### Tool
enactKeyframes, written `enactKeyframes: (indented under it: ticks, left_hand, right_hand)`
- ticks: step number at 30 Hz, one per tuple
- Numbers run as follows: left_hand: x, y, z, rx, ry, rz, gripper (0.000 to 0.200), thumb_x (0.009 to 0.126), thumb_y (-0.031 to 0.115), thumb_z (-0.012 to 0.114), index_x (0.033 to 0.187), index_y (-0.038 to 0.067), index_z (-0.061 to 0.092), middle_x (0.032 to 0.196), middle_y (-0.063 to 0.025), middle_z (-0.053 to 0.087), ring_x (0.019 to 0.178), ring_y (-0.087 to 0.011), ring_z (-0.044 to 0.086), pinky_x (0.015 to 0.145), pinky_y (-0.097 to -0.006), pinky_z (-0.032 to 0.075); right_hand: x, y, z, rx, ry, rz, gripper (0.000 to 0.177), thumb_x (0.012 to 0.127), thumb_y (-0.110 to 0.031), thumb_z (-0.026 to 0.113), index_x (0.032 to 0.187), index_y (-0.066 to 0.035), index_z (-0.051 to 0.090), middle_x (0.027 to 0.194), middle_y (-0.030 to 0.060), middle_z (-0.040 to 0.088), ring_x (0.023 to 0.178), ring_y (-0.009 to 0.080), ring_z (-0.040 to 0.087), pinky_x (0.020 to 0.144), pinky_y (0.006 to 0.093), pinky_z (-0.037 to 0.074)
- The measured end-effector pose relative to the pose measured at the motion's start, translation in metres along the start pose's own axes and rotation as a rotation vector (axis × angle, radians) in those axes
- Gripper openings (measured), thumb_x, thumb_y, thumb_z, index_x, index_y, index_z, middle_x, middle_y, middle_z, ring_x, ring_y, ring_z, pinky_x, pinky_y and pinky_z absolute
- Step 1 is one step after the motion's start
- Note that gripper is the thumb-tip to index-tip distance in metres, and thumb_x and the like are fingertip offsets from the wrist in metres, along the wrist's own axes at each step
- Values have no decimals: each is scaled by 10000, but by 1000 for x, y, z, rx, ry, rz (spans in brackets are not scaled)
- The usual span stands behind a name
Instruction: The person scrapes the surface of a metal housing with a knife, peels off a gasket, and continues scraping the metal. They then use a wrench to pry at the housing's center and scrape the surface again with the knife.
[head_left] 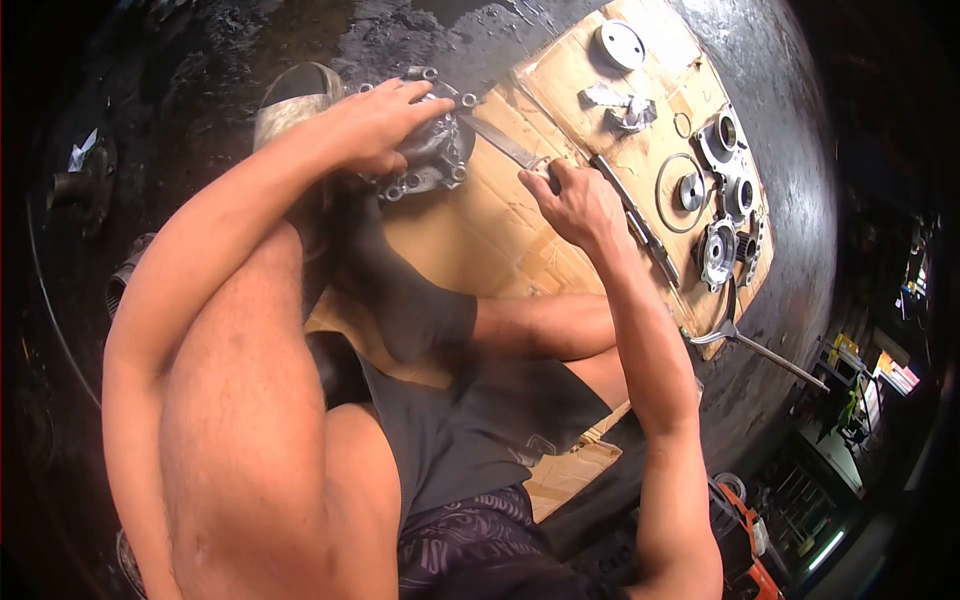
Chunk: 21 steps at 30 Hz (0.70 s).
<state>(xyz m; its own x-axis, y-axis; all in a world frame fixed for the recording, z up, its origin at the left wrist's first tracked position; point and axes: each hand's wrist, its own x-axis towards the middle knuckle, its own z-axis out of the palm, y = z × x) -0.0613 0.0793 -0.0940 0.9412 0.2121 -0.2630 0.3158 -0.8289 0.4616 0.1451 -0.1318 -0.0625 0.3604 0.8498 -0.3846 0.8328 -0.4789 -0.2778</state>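
My left hand (390, 128) grips a metal gear housing (440, 155) from above, fingers stretched across its top and thumb at its near side. Bolt lugs show around the housing's rim, while part of its middle is hidden under my hand. In my right hand (580, 205) is a knife (505, 145), the fist closed round its handle. Its blade points left, the tip right at the housing's edge. The housing lies by my shoe (295, 105), at the border of the cardboard (520, 225).
On the cardboard's right side lie a round metal cap (620, 45), crumpled foil-like scrap (625, 108), a large ring (660, 200), a dark rod (640, 225) and several housings with bearings (717, 255). A long-handled metal tool (765, 350) crosses its edge onto the dark floor (800, 200).
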Motion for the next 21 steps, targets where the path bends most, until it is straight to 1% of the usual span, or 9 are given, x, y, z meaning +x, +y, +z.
enactKeyframes:
  ticks: [3,5,7,9,12,16,18,19,21]
  left_hand:
    - [-2,0,1,16,12,-6,988,621,61,857,1484,178,390,1505,-216,390,1361,-407,403,1118,-456,396]
    - [-1,0,1,19,15,-12,992,622,64,859,1486,179,386,1506,-214,390,1361,-406,403,1115,-456,400]
    - [0,-1,0,19,-2,-9,990,624,66,858,1485,180,384,1506,-209,390,1355,-400,411,1104,-459,413]
    - [0,-1,3,22,2,-4,985,626,69,857,1484,180,385,1505,-209,391,1355,-398,411,1099,-461,417]
    - [-1,0,2,31,8,-12,978,631,76,853,1483,180,385,1502,-208,393,1358,-396,409,1095,-464,421]
    - [-1,-1,2,42,6,-10,980,638,88,850,1488,180,372,1503,-207,385,1357,-394,407,1090,-465,427]
    - [0,-1,5,47,10,2,982,639,91,850,1490,179,368,1506,-205,379,1355,-394,409,1090,-465,427]
    - [0,-2,5,47,8,5,984,643,94,848,1494,178,362,1510,-206,373,1358,-396,405,1093,-466,423]
    - [-1,-2,2,54,6,6,985,646,96,847,1497,177,356,1513,-206,367,1360,-398,402,1096,-468,420]
  right_hand:
    - [0,1,-8,6,-8,16,549,905,-516,604,826,23,671,717,268,633,710,424,639,669,474,486]
    - [-6,7,-10,55,-91,-44,547,900,-512,616,806,24,669,700,269,623,701,422,634,665,473,482]
    - [-6,6,-6,58,-85,-27,553,897,-517,621,805,26,667,690,270,616,698,425,629,663,475,476]
    - [-3,0,-2,51,-1,40,559,897,-521,619,820,30,666,688,271,612,695,426,623,661,479,471]
    - [-2,-6,-11,32,-76,22,568,899,-528,615,842,35,664,687,271,611,692,425,619,656,480,466]
    - [0,3,-2,41,-11,-36,582,902,-535,609,837,42,655,675,276,600,675,426,612,649,483,462]
    - [6,1,-1,64,-4,68,593,905,-547,596,830,39,652,670,279,595,666,425,606,646,482,459]
    - [6,4,-1,63,-1,66,593,905,-547,596,830,39,652,670,279,595,666,425,606,646,482,459]
    - [3,9,-1,34,-83,-4,588,911,-550,582,838,30,653,673,270,601,659,422,601,643,479,457]
